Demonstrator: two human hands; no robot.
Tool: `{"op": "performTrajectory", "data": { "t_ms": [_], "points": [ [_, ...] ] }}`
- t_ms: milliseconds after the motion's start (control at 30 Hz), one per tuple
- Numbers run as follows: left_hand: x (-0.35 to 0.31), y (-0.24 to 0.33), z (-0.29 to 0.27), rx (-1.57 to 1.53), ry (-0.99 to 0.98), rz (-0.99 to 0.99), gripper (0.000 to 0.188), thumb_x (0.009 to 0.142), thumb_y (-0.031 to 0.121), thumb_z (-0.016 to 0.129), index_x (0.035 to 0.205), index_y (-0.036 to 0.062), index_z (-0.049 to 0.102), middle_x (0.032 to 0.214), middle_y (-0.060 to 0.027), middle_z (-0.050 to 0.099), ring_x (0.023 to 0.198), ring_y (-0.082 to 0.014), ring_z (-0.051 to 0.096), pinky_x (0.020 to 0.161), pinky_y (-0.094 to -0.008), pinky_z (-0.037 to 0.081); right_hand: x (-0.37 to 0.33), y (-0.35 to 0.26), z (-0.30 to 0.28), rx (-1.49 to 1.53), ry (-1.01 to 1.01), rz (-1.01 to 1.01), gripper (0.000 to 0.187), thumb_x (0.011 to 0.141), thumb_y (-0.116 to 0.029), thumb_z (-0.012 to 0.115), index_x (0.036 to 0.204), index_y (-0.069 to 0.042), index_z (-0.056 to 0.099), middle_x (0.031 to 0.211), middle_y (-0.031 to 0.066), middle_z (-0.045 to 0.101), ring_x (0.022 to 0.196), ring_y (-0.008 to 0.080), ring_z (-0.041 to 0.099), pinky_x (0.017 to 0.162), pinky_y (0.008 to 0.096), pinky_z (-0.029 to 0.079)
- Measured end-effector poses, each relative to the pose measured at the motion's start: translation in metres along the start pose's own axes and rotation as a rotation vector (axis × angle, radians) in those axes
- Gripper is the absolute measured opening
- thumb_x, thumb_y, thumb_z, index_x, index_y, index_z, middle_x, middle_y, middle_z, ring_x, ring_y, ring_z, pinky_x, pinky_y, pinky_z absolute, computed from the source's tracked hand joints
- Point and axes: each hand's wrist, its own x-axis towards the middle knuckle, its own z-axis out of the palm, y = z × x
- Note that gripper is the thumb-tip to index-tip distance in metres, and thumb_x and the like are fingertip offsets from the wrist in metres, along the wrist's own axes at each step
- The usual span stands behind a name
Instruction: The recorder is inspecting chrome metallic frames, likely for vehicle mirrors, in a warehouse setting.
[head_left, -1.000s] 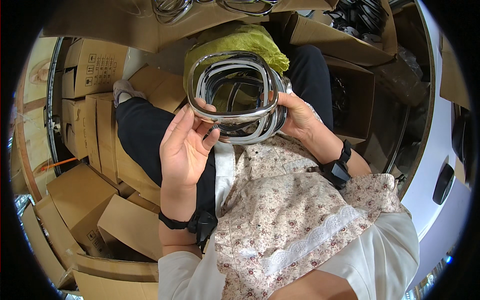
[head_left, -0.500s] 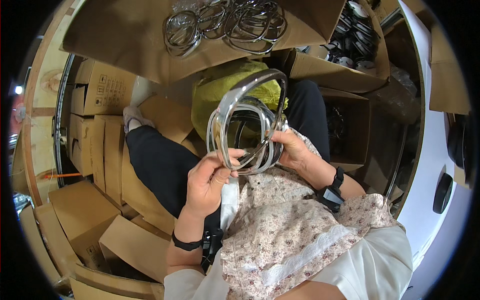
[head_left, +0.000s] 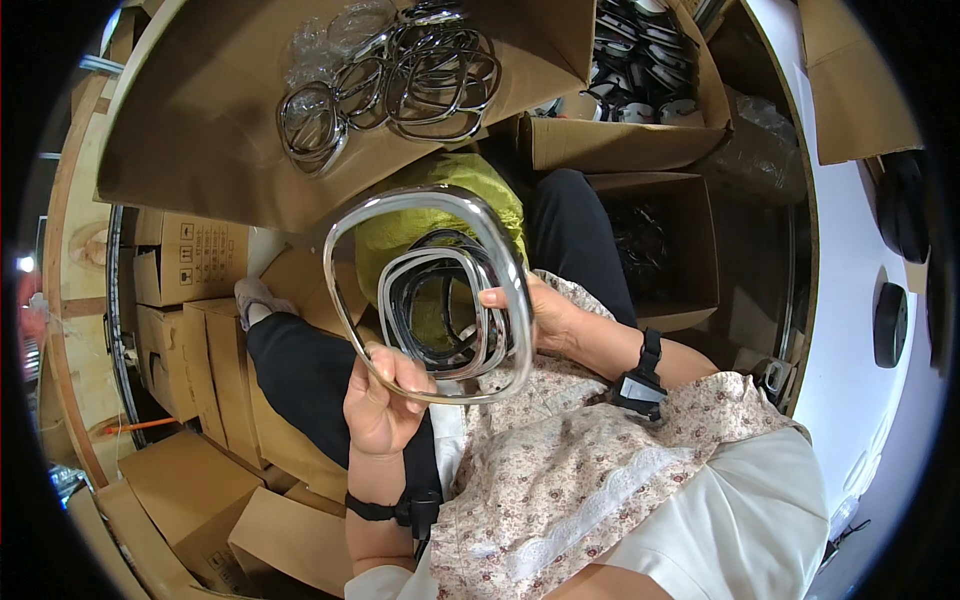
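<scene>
- My left hand (head_left: pixel 385 405) pinches the lower left edge of a large chrome frame (head_left: pixel 425 295), thumb over the front of the rim and fingers curled behind it.
- My right hand (head_left: pixel 545 320) grips the right side of a stack of smaller frames (head_left: pixel 440 310), the thumb lying across their rims.
- The large frame is a rounded, slightly lopsided rectangle, thin, shiny and mirror-bright, open in the middle; it stands tilted up in front of me, above my lap.
- The smaller frames have the same rounded shape, some silvery and one dark; they show through the opening of the big one, and I cannot tell whether they touch it.
- Each wrist carries a black strap: one on the left wrist (head_left: pixel 385 508), one on the right wrist (head_left: pixel 638 385).
- Beneath the hands lie my flowered apron (head_left: pixel 560 480) and dark trousers (head_left: pixel 300 375).
- Behind the frames sits a yellow-green bag (head_left: pixel 440 190).
- Further off, a big cardboard box (head_left: pixel 200 120) holds a loose heap of more chrome frames (head_left: pixel 400 75).
- To the right, another cardboard box (head_left: pixel 680 240) holds dark parts.
- Stacked cartons (head_left: pixel 190 300) stand at my left.
</scene>
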Motion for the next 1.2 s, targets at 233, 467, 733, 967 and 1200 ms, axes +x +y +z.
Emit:
{"op": "performTrajectory", "data": {
  "t_ms": [233,467,733,967,1200],
  "points": [
    [0.012,-0.006,-0.002,-0.351,-0.045,-0.092,0.010,0.098,0.021,0.053,0.099,0.0124,0.049,0.086,-0.0007,0.057,0.068,-0.0109,0.043,0.065,-0.0278,0.035,-0.003,-0.002,-0.002,0.042,-0.046,-0.056,0.035,0.078,-0.006,0.073,0.111,-0.005,0.061,0.098,0.0058,0.069,0.087,0.0158,0.067,0.080,0.0325,0.056],
    [0.022,-0.020,0.001,-0.558,-0.068,-0.152,0.011,0.101,0.019,0.046,0.101,0.0085,0.045,0.085,-0.0028,0.049,0.071,-0.0126,0.044,0.087,-0.0434,0.052,-0.007,-0.003,-0.004,0.015,0.010,-0.053,0.032,0.078,-0.007,0.074,0.107,-0.005,0.061,0.092,0.0051,0.067,0.082,0.0152,0.066,0.078,0.0316,0.056],
    [0.034,-0.031,0.006,-0.585,-0.098,-0.219,0.011,0.101,0.019,0.045,0.101,0.0090,0.043,0.084,-0.0031,0.047,0.065,-0.0115,0.042,0.092,-0.0464,0.052,0.003,0.006,-0.013,-0.029,-0.031,-0.113,0.032,0.080,-0.007,0.071,0.110,-0.004,0.061,0.097,0.0052,0.067,0.090,0.0144,0.065,0.083,0.0309,0.052],
    [0.049,-0.055,0.051,0.132,-0.031,-0.417,0.047,0.096,0.022,0.056,0.135,0.0031,0.040,0.111,-0.0088,0.058,0.085,-0.0130,0.059,0.074,-0.0272,0.048,-0.039,-0.019,-0.003,0.078,-0.107,0.114,0.026,0.087,-0.013,0.066,0.111,-0.004,0.060,0.099,0.0077,0.064,0.085,0.0179,0.064,0.072,0.0305,0.057],
    [0.040,-0.022,0.028,1.424,0.237,0.354,0.019,0.087,0.010,0.068,0.105,0.0049,0.066,0.101,-0.0082,0.061,0.074,-0.0114,0.058,0.064,-0.0244,0.049,-0.001,-0.001,-0.022,0.065,-0.080,-0.050,0.032,0.080,-0.011,0.072,0.109,-0.002,0.061,0.093,0.0084,0.067,0.082,0.0176,0.068,0.078,0.0347,0.058]
  ]
}}
